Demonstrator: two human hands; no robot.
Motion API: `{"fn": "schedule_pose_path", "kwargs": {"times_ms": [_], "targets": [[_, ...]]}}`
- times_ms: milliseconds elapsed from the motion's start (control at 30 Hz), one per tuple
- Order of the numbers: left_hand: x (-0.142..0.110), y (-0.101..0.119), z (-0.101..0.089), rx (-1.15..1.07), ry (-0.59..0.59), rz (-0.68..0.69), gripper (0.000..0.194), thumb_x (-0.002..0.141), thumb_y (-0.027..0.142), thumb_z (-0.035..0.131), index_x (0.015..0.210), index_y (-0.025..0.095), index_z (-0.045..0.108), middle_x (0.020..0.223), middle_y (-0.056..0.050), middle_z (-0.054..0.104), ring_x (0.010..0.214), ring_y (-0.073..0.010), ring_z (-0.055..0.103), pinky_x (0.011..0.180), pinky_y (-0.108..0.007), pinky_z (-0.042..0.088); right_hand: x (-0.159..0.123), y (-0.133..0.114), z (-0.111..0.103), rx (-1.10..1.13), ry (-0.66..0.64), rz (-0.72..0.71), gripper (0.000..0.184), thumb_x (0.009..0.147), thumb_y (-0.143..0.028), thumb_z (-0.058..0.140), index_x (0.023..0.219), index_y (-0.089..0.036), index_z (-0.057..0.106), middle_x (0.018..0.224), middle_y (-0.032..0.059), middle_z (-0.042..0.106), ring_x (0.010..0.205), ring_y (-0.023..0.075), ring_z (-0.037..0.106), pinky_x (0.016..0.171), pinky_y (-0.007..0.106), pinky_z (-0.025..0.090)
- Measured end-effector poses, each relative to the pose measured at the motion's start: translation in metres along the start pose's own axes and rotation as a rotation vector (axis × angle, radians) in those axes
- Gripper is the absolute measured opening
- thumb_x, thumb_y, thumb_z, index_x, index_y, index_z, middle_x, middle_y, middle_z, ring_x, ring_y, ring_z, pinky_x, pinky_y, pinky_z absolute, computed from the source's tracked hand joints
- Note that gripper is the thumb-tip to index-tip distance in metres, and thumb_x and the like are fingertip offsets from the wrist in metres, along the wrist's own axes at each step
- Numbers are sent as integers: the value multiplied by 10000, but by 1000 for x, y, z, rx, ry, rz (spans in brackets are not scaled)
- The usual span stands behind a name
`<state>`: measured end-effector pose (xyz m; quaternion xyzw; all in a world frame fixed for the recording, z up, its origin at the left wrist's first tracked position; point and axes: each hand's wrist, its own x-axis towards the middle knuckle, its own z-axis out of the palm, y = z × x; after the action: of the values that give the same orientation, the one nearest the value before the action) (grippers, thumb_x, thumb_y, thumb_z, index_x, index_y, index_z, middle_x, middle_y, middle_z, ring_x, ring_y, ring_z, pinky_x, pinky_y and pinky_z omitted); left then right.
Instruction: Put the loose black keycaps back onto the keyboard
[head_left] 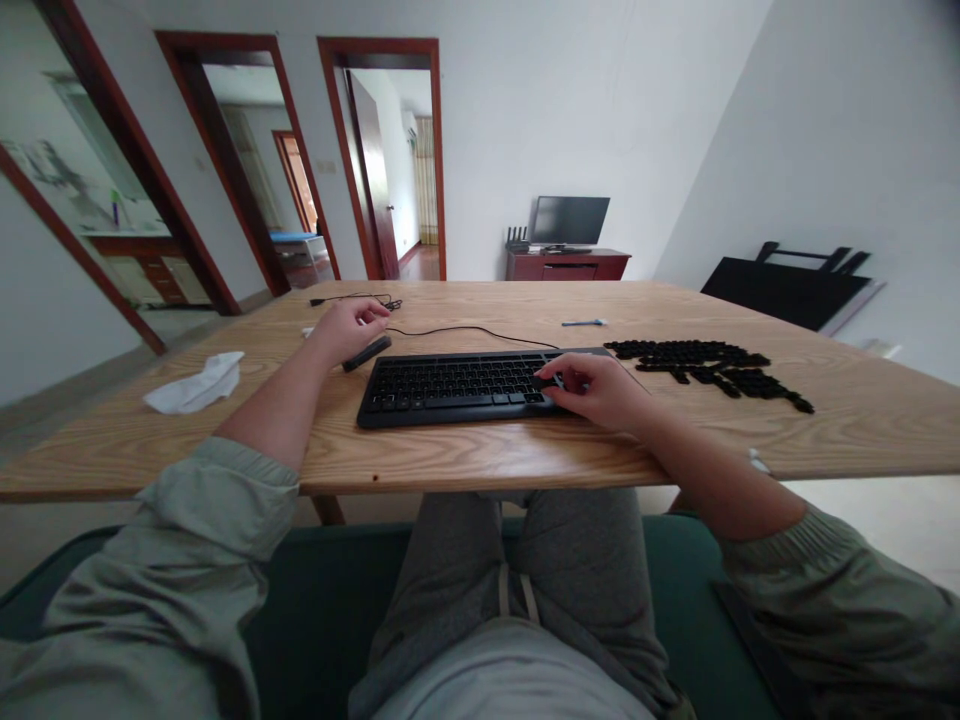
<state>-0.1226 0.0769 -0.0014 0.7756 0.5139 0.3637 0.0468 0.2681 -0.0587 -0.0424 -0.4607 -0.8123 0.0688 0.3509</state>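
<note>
A black keyboard [450,415] lies on the wooden table in front of me. Many of its key positions look stripped of caps, while a few long keys stay along its bottom row. Over its right end, my right hand [592,388] pinches a small dark keycap [538,382] between thumb and fingers. My left hand [352,328] is off the keyboard's upper left corner, its fingers curled in together; what they hold, if anything, is hidden. Just beneath that hand lies a dark bar-shaped object [367,354].
Loose black keycaps [690,355] spread right of the keyboard. A small blue-handled brush [585,323] lies behind. Crumpled white tissue [196,384] sits at left. A black cable [472,329] runs behind the keyboard. The wooden table's front edge [465,482] is near my lap.
</note>
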Motion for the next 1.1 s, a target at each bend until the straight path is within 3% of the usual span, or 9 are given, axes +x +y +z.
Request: {"fn": "schedule_pose_path", "kwargs": {"times_ms": [100, 267, 500, 733, 933, 1100], "targets": [[0, 1, 0, 6, 4, -15, 379, 776, 444, 611, 1013, 178, 742, 856, -73, 715, 709, -197, 594, 615, -301, 432, 0, 1, 0, -31, 1, -1, 238, 828, -312, 671, 1039, -216, 725, 687, -6, 648, 584, 132, 542, 553, 263, 421], [0, 3, 0, 21, 14, -11, 340, 772, 429, 606, 974, 201, 755, 827, -65, 708, 707, -199, 594, 613, -305, 421, 1, 2, 1, -61, -97, -55, 179, 848, -303, 659, 986, -251, 761, 994, 37, 765, 832, 195, 691, 728, 311, 543], [-2, 5, -1, 17, 21, 0, 344, 783, 421, 600, 967, 178, 760, 809, -67, 704, 697, -197, 585, 633, -317, 429, 0, 3, 1, -108, -123, -109, 193, 823, -242, 653, 969, -250, 779, 961, 35, 778, 870, 215, 717, 836, 354, 562], [-2, 6, -1, 8, 4, -4, 352, 799, 427, 594, 977, 166, 749, 894, -77, 730, 737, -194, 602, 674, -308, 452, 0, 1, 1, -103, -108, -44, 177, 870, -313, 633, 958, -254, 775, 984, 29, 777, 893, 222, 718, 834, 365, 564], [-3, 10, -2, 8, 2, -21, 327, 788, 405, 596, 959, 174, 751, 908, -77, 737, 772, -205, 614, 696, -305, 456, -1, 5, 3, -71, -123, -94, 166, 846, -262, 635, 947, -243, 766, 971, 26, 777, 893, 212, 718, 857, 340, 555], [-3, 11, -2, 2, -1, -23, 319, 778, 408, 604, 954, 187, 754, 890, -74, 735, 761, -205, 609, 674, -305, 450, -1, 5, 3, -122, -138, -47, 218, 855, -266, 623, 1016, -254, 770, 970, 26, 780, 833, 209, 721, 785, 334, 570]]}}
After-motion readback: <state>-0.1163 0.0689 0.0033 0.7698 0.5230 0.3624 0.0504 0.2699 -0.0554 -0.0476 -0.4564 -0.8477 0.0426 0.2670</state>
